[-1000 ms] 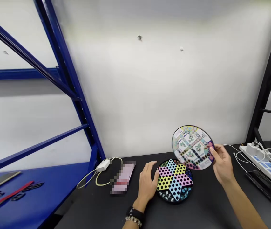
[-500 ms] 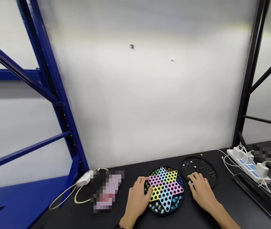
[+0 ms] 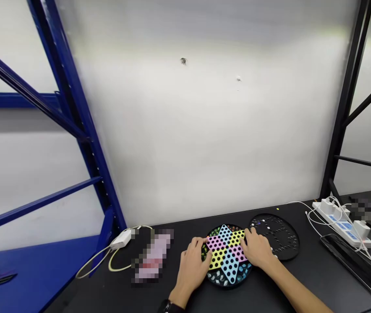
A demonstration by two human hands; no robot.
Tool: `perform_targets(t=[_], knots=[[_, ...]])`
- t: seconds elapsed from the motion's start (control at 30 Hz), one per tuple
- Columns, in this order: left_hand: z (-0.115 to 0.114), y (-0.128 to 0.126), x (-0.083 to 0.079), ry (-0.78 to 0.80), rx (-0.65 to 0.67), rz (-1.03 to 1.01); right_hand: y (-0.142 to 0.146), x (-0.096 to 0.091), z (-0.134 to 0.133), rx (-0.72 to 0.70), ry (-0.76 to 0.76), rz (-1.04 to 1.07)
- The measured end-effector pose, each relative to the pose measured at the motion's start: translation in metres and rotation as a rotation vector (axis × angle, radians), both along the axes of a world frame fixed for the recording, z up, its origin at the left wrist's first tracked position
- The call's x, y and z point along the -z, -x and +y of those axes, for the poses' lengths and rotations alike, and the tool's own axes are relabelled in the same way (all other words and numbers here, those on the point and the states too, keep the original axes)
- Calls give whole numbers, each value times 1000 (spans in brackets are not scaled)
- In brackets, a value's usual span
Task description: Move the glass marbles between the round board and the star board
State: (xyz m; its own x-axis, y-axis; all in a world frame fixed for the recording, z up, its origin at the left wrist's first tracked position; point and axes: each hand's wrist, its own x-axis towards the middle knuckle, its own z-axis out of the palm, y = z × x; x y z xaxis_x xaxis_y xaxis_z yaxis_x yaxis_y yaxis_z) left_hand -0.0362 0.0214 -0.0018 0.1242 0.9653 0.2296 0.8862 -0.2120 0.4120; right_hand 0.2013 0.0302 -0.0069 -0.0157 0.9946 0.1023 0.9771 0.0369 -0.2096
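Steadying the game board [image 3: 227, 248] seems the step in hand: it lies flat between the left hand [image 3: 192, 264], thumb spread from fingers, and the right hand [image 3: 258, 250], fingers bent; whether either pinches the rim, I cannot tell. A black disc [image 3: 281, 238] lies just past the right knuckles. Shifting the board would call for even hold from both sides.

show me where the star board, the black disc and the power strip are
star board [image 3: 227, 247]: head view, the middle of its coloured star
black disc [image 3: 282, 237]: head view, the middle of its upward face
power strip [image 3: 344, 226]: head view, midway along its top
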Motion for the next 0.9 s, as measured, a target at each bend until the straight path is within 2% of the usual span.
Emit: perform_targets(t=[0.23, 0.63, 0.9], knots=[[0, 0, 0, 6, 1, -9, -4, 0, 0, -32, 21, -9], [1, 1, 1, 18, 7, -40, -5, -5, -3, 1, -1, 79], [2, 0, 1, -9, 1, -55, -7, 1, -2, 13, -32, 71]])
